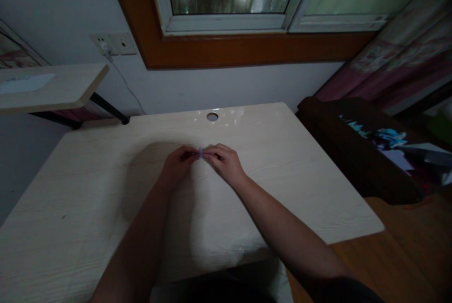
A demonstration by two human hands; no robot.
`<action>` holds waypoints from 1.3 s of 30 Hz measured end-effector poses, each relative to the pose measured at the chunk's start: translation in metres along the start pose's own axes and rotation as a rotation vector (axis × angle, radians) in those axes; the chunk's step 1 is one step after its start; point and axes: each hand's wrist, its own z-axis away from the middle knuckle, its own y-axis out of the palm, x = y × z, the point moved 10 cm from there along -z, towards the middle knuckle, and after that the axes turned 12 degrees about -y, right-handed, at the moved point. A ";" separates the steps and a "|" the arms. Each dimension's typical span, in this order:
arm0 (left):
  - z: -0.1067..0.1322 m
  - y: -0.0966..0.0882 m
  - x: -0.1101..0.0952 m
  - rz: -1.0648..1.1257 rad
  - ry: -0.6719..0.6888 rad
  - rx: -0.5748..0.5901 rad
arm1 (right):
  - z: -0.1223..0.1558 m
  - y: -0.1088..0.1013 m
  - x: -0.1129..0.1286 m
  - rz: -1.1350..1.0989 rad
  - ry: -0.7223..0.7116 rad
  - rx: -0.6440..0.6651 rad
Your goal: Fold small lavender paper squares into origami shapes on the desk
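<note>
Between my two hands is a small purple piece (pixel 200 153), thin and perhaps folded, too small to make out its kind. My left hand (pixel 179 161) pinches its left side between thumb and fingers. From the right, my right hand (pixel 226 161) grips the other side in the same kind of pinch. Both sets of fingertips nearly meet at the piece, over the middle of the pale wood-grain table (pixel 282 190). My fingers hide most of it.
A round cable hole (pixel 212 116) lies near the table's back edge. At the left, a raised shelf (pixel 52 89) stands on black legs. A cord (pixel 125 84) hangs from the wall socket (pixel 112 44). Right of the table stands a dark brown piece of furniture (pixel 339 138) with several items on it.
</note>
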 end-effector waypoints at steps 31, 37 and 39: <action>0.003 0.002 -0.007 0.155 -0.026 0.036 | 0.003 -0.011 0.001 0.123 0.012 -0.103; 0.002 0.001 -0.008 0.097 -0.018 0.026 | 0.003 -0.013 -0.001 0.117 0.029 -0.116; 0.002 0.000 -0.008 0.087 -0.012 0.014 | 0.003 -0.013 0.000 0.111 0.030 -0.114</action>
